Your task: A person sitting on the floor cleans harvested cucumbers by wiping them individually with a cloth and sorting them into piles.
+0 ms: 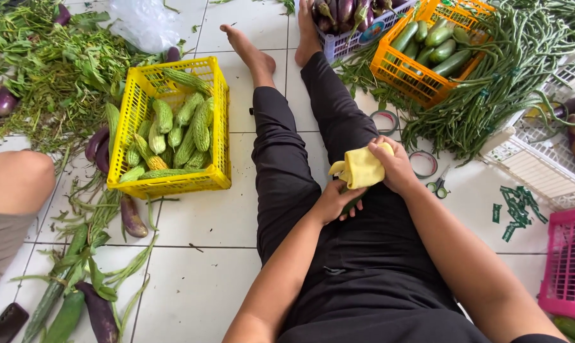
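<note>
Over the lap, the right hand [397, 166] presses a yellow cloth [362, 167] around a green vegetable [351, 202] gripped by the left hand [334, 202].

Floor [198, 267]: pale square tiles with dark grout lines, evenly lit.
Far left: loose green leaves [52, 70] spread over tiles.
Left: yellow crate [167, 181].
Far right: orange crate [395, 73], white trays [529, 168].
Near right: pink basket [570, 267].

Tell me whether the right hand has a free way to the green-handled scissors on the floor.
Probably yes: the scissors lie on bare tile just beside the right hand, nothing between them. That hand holds a yellow cloth, though.
</note>
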